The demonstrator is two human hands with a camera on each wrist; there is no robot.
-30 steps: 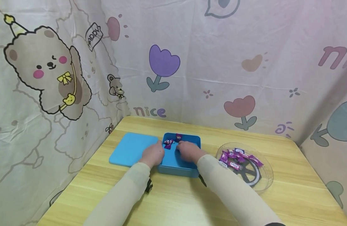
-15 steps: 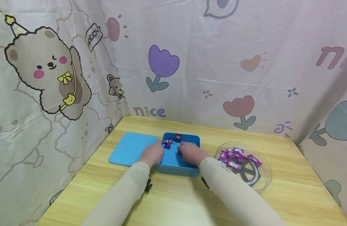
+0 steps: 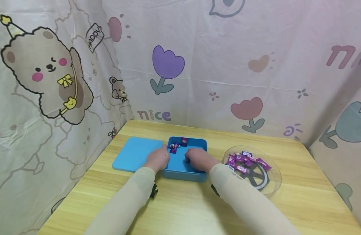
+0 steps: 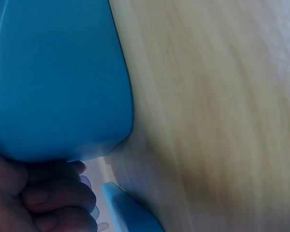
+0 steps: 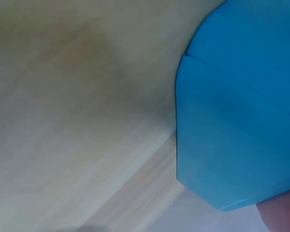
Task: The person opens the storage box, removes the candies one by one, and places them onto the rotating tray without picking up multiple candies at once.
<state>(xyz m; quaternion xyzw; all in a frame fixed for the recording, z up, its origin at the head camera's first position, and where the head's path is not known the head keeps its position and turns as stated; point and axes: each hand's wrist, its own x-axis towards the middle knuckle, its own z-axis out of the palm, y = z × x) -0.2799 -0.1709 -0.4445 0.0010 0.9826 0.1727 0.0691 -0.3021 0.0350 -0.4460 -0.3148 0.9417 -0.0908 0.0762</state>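
An open blue box (image 3: 184, 178) holds several purple wrapped candies; a pair lies at its left (image 3: 173, 148) and one stands by the back wall (image 3: 184, 141). My left hand (image 3: 158, 159) grips the box's left wall, and the left wrist view shows curled fingers (image 4: 63, 195) at the box's corner. Inside the box, my right hand (image 3: 199, 159) is low over the floor with bent fingers. A small dark candy (image 3: 187, 160) shows at its fingertips, mostly hidden by them. Only a bit of the right hand (image 5: 282, 212) appears in the right wrist view, beyond the box wall.
A flat light-blue lid (image 3: 136, 153) lies left of the box, partly behind the left hand. To the right, a clear round dish (image 3: 275, 182) with a dark spoked pattern carries several purple candies (image 3: 242, 160). Printed cloth (image 3: 198, 81) hangs behind the wooden table (image 3: 180, 209).
My right hand has shifted slightly right and nearer within the box, the dark candy moving with its fingertips. The left hand keeps its grip on the box wall. The view has drifted a little.
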